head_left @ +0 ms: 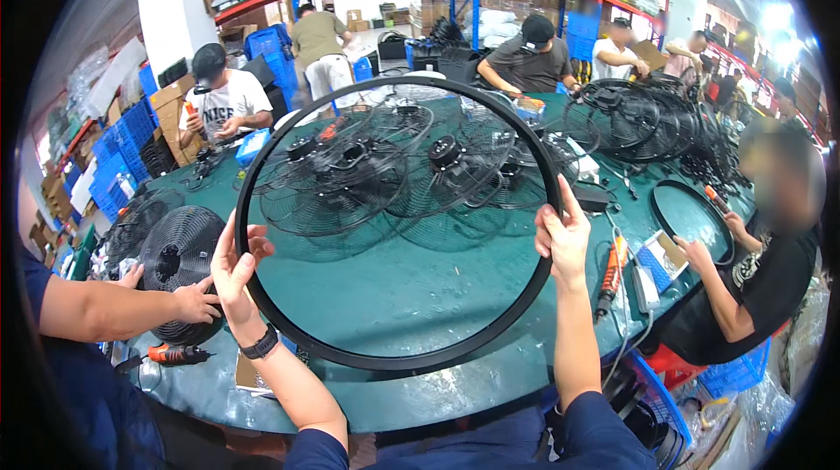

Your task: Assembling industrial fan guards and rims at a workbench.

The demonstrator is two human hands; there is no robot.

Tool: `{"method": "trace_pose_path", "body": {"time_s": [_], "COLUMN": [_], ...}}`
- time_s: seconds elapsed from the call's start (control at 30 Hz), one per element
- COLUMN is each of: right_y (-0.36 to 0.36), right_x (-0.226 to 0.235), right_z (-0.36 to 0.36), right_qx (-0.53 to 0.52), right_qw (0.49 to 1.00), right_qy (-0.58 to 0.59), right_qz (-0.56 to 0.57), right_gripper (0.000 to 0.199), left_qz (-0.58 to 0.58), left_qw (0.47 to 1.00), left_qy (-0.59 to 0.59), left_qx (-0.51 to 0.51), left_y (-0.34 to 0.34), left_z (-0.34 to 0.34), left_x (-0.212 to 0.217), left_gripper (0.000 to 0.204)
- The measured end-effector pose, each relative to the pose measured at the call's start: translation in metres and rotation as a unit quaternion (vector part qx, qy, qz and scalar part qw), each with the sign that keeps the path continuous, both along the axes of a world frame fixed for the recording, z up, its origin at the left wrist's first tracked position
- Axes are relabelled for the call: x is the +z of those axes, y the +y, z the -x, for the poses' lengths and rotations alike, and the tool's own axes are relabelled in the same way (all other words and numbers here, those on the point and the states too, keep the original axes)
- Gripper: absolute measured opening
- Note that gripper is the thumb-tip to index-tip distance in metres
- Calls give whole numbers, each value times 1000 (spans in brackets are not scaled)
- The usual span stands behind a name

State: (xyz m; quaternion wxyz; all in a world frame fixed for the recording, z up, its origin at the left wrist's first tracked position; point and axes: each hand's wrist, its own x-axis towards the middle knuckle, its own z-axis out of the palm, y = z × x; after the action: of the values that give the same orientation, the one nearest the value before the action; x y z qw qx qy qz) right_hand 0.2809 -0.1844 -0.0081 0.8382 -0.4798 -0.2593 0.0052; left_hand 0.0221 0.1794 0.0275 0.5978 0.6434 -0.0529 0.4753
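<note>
A large black ring [394,362] is held up in front of me over the green table, tilted so that I look through it. My left hand [236,273] grips its left side, thumb at the inner edge, with a dark watch on that wrist. On the opposite side my right hand [564,229] holds the rim between thumb and fingers. Through the ring and beyond it, black wire fan guards with motors [350,181] lie on the table.
An orange electric screwdriver [611,273] with a cable lies to the right, another [175,354] near the left edge. A co-worker at left handles a round fan guard [179,251]; one at right has a black ring [669,185]. Stacked fan guards [639,120] stand far right.
</note>
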Motion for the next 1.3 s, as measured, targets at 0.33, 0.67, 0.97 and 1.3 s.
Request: {"method": "trace_pose_path", "body": {"time_s": [0.33,0.67,0.97,1.3], "right_y": [4,-10,-4,-35], "right_x": [-34,-43,-31,-47], "right_z": [-13,-21,-3,-37], "right_qx": [0,-33,-92,61], "right_qw": [984,990,991,991], "right_qy": [149,-36,-65,-55], "right_qz": [-94,-129,-72,-102], "right_gripper": [10,47,44,43], "left_qz": [10,33,46,59], "left_qw": [986,991,993,985], "left_qy": [83,85,74,126], "left_qx": [-143,-101,-74,-99], "left_y": [-14,-17,-3,-9], "left_z": [-31,-45,-30,-25], "left_x": [-5,-6,-8,-7], "left_gripper": [87,72,69,53]}}
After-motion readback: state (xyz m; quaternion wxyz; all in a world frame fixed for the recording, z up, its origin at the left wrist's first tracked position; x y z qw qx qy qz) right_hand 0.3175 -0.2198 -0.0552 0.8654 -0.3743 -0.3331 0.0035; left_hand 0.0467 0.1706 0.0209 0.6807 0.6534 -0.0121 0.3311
